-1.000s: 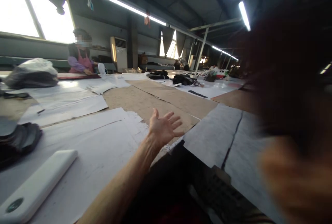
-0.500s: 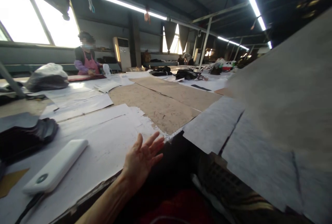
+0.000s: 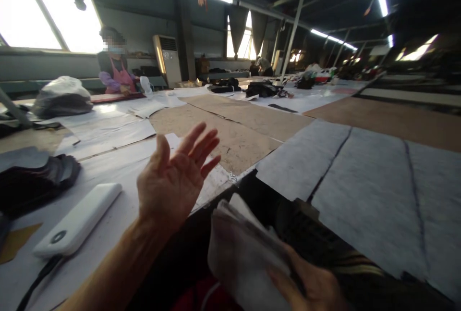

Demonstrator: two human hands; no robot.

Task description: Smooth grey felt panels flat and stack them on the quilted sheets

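My left hand [image 3: 176, 176] is raised over the table edge, palm up, fingers spread, with nothing in it. Low in the view, my right hand [image 3: 309, 279] grips a folded piece of thin greyish-white sheet material [image 3: 245, 248]; whether it is fabric or paper I cannot tell. The folded piece hangs over the dark gap at the table corner, close to my body, apart from my left hand. Motion blurs the right fingers somewhat.
A white power bank [image 3: 81, 217] with a black cable lies at left beside a dark stack of cut pieces [image 3: 36, 181]. White sheets with dark lines [image 3: 367, 191] cover the right table. Across the table stands a person in a pink apron [image 3: 120, 78] near a plastic-wrapped bundle [image 3: 63, 97].
A large pale sheet that filled the right side is gone from there. My right hand has come into view with the folded piece. My left hand has risen and shifted left, still spread.
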